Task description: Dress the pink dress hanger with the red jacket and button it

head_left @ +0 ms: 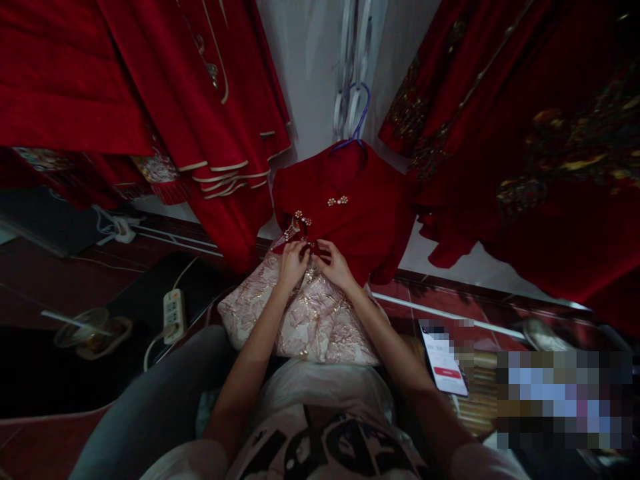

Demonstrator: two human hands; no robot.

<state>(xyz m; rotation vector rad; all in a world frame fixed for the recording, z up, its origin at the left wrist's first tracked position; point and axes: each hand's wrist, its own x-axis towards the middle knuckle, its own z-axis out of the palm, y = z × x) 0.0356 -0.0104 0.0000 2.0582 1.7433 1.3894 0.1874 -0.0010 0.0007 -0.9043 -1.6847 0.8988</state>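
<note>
A red jacket (367,213) hangs on a purple hanger (356,113) in front of me, over a pale pink brocade skirt (310,320). Two pearl clasps show on its front, an upper clasp (338,201) and a lower clasp (298,225). My left hand (293,261) and my right hand (334,263) meet just below the lower clasp, at the jacket's front edge. Both have the fingers curled and pinched on the red fabric there. What lies between the fingertips is too small to make out.
Red embroidered garments (165,120) hang at left and more garments (540,153) at right. A phone (444,363) with a lit screen lies at my right. A white power strip (174,315) and a plastic cup (90,330) are on the dark floor at left.
</note>
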